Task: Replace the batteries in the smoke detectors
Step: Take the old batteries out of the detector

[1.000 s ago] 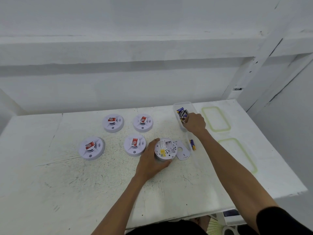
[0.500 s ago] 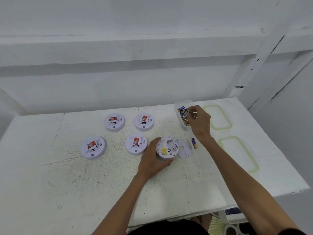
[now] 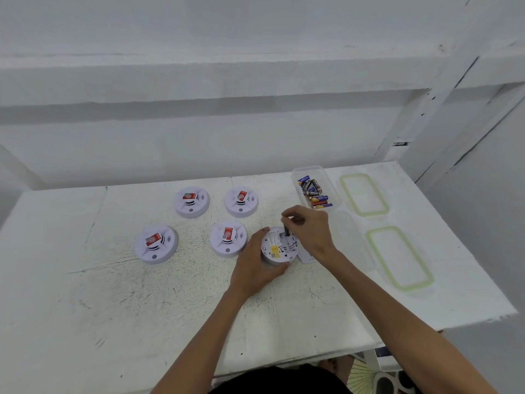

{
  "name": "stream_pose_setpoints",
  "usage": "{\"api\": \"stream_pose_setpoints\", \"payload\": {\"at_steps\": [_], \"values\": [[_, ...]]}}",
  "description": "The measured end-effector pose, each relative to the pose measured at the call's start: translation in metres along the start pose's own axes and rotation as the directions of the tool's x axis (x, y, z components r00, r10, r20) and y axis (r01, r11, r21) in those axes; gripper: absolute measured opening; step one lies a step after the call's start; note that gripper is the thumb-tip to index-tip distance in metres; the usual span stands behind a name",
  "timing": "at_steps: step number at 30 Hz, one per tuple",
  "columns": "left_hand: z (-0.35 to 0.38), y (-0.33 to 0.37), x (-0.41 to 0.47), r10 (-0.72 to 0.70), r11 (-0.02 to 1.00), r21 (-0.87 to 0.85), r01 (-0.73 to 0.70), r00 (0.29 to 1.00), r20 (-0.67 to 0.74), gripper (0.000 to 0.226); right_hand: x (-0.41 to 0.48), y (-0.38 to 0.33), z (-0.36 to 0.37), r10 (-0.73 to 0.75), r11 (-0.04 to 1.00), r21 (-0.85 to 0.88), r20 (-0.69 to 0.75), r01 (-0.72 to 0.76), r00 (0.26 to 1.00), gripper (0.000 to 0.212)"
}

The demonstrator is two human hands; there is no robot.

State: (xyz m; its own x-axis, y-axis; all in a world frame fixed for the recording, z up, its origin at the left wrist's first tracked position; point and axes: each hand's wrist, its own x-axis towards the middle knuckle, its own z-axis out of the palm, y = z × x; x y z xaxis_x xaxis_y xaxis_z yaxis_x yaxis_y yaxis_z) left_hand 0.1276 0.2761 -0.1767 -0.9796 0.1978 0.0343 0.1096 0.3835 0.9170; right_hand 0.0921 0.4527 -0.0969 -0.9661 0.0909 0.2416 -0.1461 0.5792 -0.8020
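Your left hand (image 3: 255, 263) cups the opened smoke detector (image 3: 277, 250) from its left and near side, with the fingers curled round the rim. The detector lies back side up near the middle of the table (image 3: 142, 308). Your right hand (image 3: 309, 231) pinches a dark battery (image 3: 286, 231) between thumb and fingertips, with its lower end at the open compartment. The loose cover (image 3: 306, 258) lies just beside the detector, partly under your right wrist. Four closed detectors (image 3: 228, 242) stand in two rows to the left, each apart from the others. The clear box (image 3: 295, 180) of batteries sits near the far edge, beyond your right hand. Two green-rimmed lids (image 3: 399, 257) lie toward the right edge. A broad stretch of table top runs from the detectors to the near edge.
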Motion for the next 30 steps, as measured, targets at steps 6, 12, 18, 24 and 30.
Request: {"api": "stream_pose_setpoints", "payload": {"at_steps": [6, 12, 18, 24, 30], "values": [[0.0, -0.001, 0.0, 0.018, 1.0, 0.025, -0.018, 1.0, 0.006, 0.094, -0.007, 0.004, 0.005, -0.025, 0.992, -0.121, 0.067, 0.033, 0.997, 0.016], [0.0, -0.001, -0.001, 0.027, 0.999, 0.037, -0.027, 1.0, 0.006, 0.094, -0.011, 0.011, 0.007, -0.127, 0.955, -0.254, 0.116, 0.153, 0.985, 0.016], [0.001, 0.0, -0.002, 0.038, 0.996, 0.075, -0.039, 0.999, 0.006, 0.095, -0.015, 0.015, 0.004, -0.14, 0.927, -0.326, 0.168, 0.188, 0.976, 0.029], [0.0, 0.004, -0.003, 0.037, 0.995, 0.092, -0.038, 0.999, 0.012, 0.095, -0.02, 0.013, 0.008, -0.117, 0.942, -0.302, 0.12, 0.148, 0.986, 0.041], [0.0, 0.004, -0.002, 0.015, 0.996, 0.092, -0.016, 1.0, 0.014, 0.096, -0.021, 0.01, 0.011, -0.177, 0.89, -0.396, 0.159, 0.227, 0.971, 0.029]]}}
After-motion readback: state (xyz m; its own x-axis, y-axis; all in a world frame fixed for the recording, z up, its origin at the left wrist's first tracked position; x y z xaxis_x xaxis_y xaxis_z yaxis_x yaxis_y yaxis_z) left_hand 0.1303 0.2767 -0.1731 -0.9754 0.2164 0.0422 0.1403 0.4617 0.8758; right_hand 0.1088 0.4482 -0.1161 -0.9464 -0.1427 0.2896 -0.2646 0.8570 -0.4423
